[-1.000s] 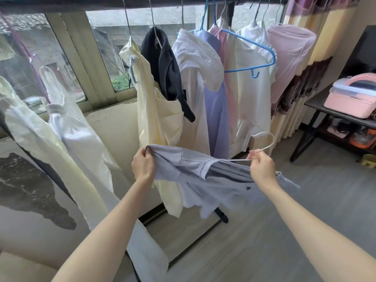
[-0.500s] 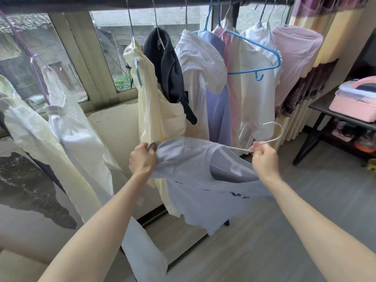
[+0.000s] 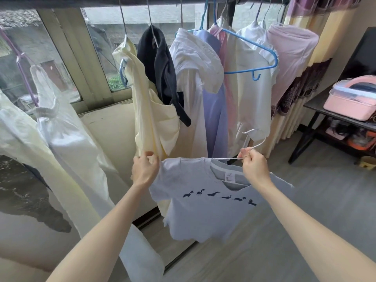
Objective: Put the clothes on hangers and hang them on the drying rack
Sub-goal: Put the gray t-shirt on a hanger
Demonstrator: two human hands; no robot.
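A pale lilac T-shirt [image 3: 205, 200] with a row of small dark prints across the chest hung in front of the person, below the loaded drying rack [image 3: 183, 1] and not yet on its rail. A thin white hanger [image 3: 255, 142] ran through the neck opening; only its hook and a short stretch of the arm showed, the rest lay hidden inside the cloth. The right hand [image 3: 254, 166] was clenched round the hanger's wire just under the hook, and it covered the right shoulder of the shirt, so how the cloth sat there could not be seen. The left hand [image 3: 144, 169] pinched the left shoulder seam between thumb and fingers; whether the hanger's end lay inside that pinch I could not tell.

Behind, the rail carried a cream garment [image 3: 150, 110], a black one [image 3: 162, 66], a white hooded top [image 3: 193, 82], a blue-violet piece [image 3: 215, 119], a pink strip, a white shirt and a pale pink top [image 3: 291, 53] against the curtain [image 3: 301, 82]. An empty blue hanger [image 3: 250, 55] hung in front of the white shirt. The rail's top was cut off by the frame edge. At left, more white and cream clothes [image 3: 61, 139] ran out of view. On a dark side table [image 3: 325, 110] at right sat a pink box [image 3: 350, 98], partly cut off; the things on the shelf beneath were too cluttered to make out.
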